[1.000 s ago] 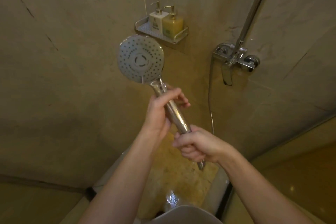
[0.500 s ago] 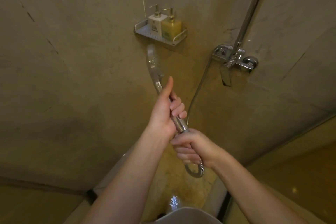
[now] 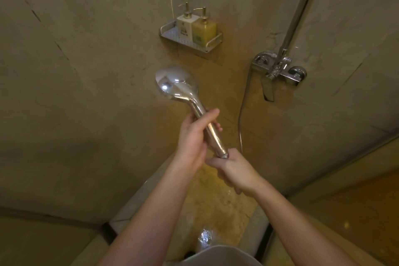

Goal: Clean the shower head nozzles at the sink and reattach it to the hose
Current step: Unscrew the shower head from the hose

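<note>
A chrome shower head (image 3: 176, 84) points up and away from me, its shiny back toward the camera and its nozzle face hidden. My left hand (image 3: 194, 136) is wrapped around the middle of its handle. My right hand (image 3: 232, 168) grips at the handle's bottom end, closed over the hose end, which it hides. The thin hose (image 3: 243, 112) runs from behind my right hand up to the wall mixer tap (image 3: 278, 71).
A metal wall shelf (image 3: 170, 35) holds a white and a yellow pump bottle (image 3: 204, 28). A chrome riser pipe (image 3: 300, 8) climbs from the tap. Wet stone floor lies below my arms, with a glass partition at the right.
The shower head has rotated about its handle: nozzle face toward me a second ago, edge-on half a second ago, its back toward me now. Both hands stayed on handle and hose end.
</note>
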Action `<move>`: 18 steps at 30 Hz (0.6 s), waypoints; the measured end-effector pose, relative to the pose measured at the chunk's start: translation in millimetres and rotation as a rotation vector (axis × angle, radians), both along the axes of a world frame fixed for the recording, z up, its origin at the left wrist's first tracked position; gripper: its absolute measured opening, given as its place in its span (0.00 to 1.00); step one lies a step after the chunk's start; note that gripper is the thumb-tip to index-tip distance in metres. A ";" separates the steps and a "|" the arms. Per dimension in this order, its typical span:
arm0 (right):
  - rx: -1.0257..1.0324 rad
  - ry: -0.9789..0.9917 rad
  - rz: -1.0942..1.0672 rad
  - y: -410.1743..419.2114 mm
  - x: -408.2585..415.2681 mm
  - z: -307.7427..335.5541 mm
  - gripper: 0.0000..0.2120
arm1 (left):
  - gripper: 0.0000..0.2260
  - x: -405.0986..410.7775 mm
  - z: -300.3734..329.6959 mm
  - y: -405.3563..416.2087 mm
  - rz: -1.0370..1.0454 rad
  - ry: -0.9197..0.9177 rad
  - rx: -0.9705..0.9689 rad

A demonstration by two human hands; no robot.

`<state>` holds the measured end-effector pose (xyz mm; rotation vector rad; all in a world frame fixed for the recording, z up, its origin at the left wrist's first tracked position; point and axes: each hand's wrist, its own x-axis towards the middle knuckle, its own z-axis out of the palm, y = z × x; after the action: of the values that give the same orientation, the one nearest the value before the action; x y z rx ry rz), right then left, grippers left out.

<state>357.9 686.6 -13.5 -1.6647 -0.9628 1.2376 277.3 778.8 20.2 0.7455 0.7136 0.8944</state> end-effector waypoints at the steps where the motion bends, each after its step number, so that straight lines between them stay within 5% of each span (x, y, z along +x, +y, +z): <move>1: -0.005 0.173 0.075 -3.2 0.3 5.4 0.21 | 0.09 -3.8 1.1 4.1 -0.058 -0.068 0.028; 4: 0.010 0.514 0.284 -7.2 -2.8 18.0 0.20 | 0.10 -11.4 12.0 11.8 -0.330 -0.309 0.075; 11: 0.075 0.942 0.517 -4.1 -18.2 31.6 0.22 | 0.17 -8.3 21.9 10.5 -0.666 -0.907 -0.134; 14: -0.045 1.208 0.633 -5.3 -20.0 30.5 0.23 | 0.16 -5.8 16.1 10.3 -0.703 -0.977 -0.186; 18: -0.080 1.323 0.606 -2.9 -23.7 25.1 0.18 | 0.16 -6.4 9.5 15.6 -0.636 -0.881 -0.180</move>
<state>334.2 683.7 11.5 -0.2692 -0.5122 2.2892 270.9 794.5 29.6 0.3121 -0.2285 0.4749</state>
